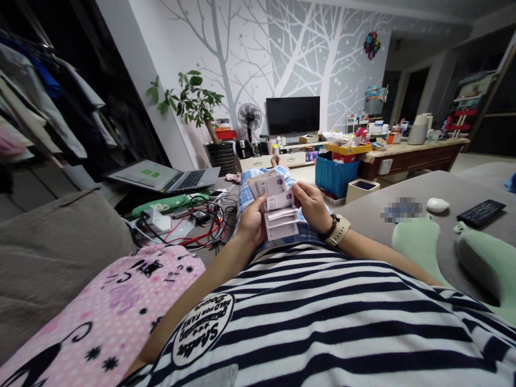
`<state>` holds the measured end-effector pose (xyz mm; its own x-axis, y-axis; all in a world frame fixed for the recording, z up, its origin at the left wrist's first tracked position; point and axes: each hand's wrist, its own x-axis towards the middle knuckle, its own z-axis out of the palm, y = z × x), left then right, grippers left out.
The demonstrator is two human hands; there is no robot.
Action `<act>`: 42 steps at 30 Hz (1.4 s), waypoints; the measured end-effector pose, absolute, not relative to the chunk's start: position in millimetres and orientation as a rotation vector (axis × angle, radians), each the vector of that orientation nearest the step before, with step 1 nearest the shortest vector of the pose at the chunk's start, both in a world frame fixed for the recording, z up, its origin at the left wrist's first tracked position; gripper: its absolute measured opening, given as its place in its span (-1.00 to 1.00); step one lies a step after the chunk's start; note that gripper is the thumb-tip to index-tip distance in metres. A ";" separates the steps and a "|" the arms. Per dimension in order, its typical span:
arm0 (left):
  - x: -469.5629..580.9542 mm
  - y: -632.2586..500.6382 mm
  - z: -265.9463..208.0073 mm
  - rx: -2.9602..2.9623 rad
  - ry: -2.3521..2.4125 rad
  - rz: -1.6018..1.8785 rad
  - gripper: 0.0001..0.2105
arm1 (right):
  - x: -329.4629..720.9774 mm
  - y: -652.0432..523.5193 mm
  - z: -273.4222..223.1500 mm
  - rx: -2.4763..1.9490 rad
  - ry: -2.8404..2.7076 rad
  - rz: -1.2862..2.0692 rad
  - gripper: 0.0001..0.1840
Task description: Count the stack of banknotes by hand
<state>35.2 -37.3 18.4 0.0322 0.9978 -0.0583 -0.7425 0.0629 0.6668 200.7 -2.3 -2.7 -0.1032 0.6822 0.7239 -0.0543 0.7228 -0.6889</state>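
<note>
A stack of banknotes (pixel 278 202) marked with a 5 is fanned out above my lap, over light blue plaid cloth (pixel 246 188). My left hand (pixel 253 219) grips the notes from the left, its thumb lying across them. Several notes are folded over lower in the stack, and their pale edges show near my stomach. On the right side my right hand (pixel 313 206) is closed, thumb and fingers pinching the edge of the upper notes. A beige watch (pixel 338 231) and a dark bracelet are on that wrist.
To my left are tangled cables (pixel 205 221), an open laptop (pixel 169 177) and a pink blanket (pixel 133 301). Green neck pillows (pixel 415 242), a white mouse (pixel 437 205) and a remote control (pixel 481 213) lie on the sofa at right. A blue bin (pixel 335 176) stands ahead.
</note>
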 end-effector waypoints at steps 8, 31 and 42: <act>21.5 -21.1 0.5 0.645 0.590 1.444 -0.45 | 197.5 3.8 -7.1 -0.596 -1.490 0.682 -0.07; 30.7 -24.4 5.0 0.596 0.588 1.439 -0.48 | 200.7 11.1 -11.9 -0.658 -1.514 0.642 -0.26; 29.4 -26.3 6.5 0.566 0.599 1.417 -0.51 | 199.8 6.2 -8.7 -0.644 -1.543 0.618 -0.25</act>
<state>29.4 -26.3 6.5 0.0585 0.9972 -0.0459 -0.7278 0.0741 0.6818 199.8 6.2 -8.7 -0.0526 0.7172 0.6949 0.0393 0.6968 -0.7162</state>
